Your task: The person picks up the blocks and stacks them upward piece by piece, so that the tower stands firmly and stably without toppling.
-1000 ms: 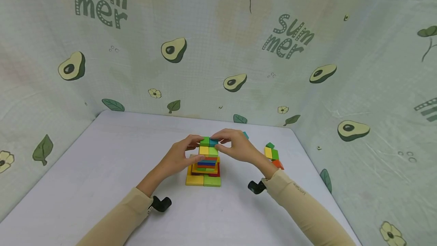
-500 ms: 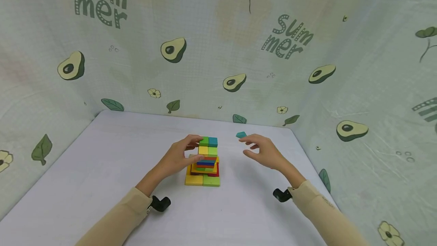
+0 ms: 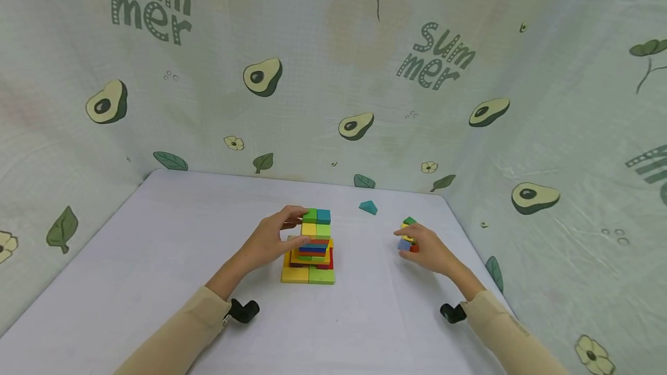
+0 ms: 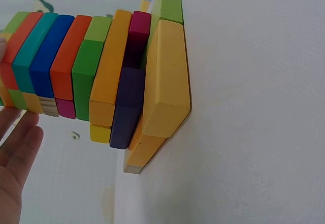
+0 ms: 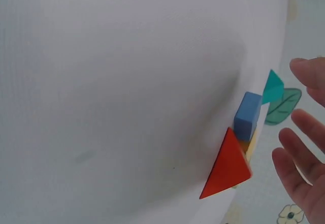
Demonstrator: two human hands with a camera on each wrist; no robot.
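Observation:
A tower of colourful wooden blocks (image 3: 315, 253) stands on the table, with wide layers at the bottom and narrow ones above. On its top lie a green block (image 3: 310, 216) and a teal block (image 3: 323, 216). My left hand (image 3: 272, 238) is at the tower's left side, thumb near the front and fingers extended beside the upper layers. In the left wrist view the fingers (image 4: 20, 148) are fairly straight along the stack. My right hand (image 3: 428, 249) hovers at the loose blocks, fingers apart and holding nothing. Closest to it are a blue block (image 5: 248, 113) and a red triangular block (image 5: 227, 167).
A teal angular block (image 3: 368, 207) lies behind, between the tower and the loose group. In that group are a green piece (image 3: 410, 220) and a yellow block (image 3: 405, 226), partly covered by my right hand. A printed cloth (image 3: 302, 74) hangs behind the table.
My right hand has left the tower's top and moved right to the loose blocks, uncovering the teal block on top and the teal piece behind. My left hand has stayed at the tower.

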